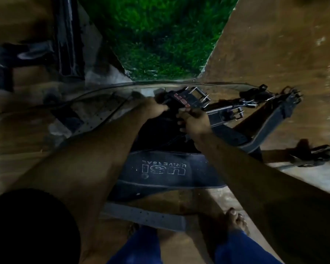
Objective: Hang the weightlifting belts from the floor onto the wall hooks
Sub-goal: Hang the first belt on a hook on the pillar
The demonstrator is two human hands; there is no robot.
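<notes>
Several dark weightlifting belts lie piled on the floor in front of me. The nearest black belt [166, 168] shows white "USI UNIVERSAL" lettering. Both my hands reach down into the pile. My left hand [152, 109] is closed on the strap end of a black belt with a red USI label and a steel buckle [189, 98]. My right hand [194, 121] grips the same belt just below the buckle. More belts with metal buckles [234, 113] and clips [291, 96] spread out to the right. No wall hooks are in view.
A brown wall [284, 44] rises on the right, with green grass [160, 35] beyond the opening ahead. Dark metal equipment [65, 40] stands at the left. A grey perforated strap [145, 216] lies by my bare feet [234, 218]. A small black clip [316, 155] sits at the far right.
</notes>
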